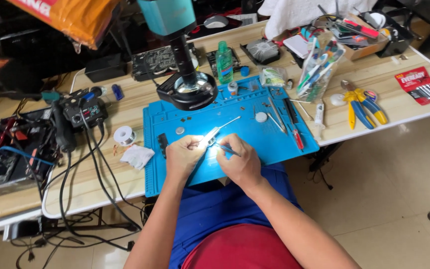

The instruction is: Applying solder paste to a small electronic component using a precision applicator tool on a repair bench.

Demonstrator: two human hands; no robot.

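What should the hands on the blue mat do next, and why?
Probably ease the thin blue-handled tool in the right hand a touch closer to the small bright part that the left hand pinches. Both meet over the blue mat, under the microscope's ring light, with the tip right beside the part.

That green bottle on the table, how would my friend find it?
Start at the blue work mat in the middle of the wooden table. Look just past its far edge, right of the black microscope stand. The green bottle stands upright there, see-through green with a pale cap, the only bottle among flat dark parts.
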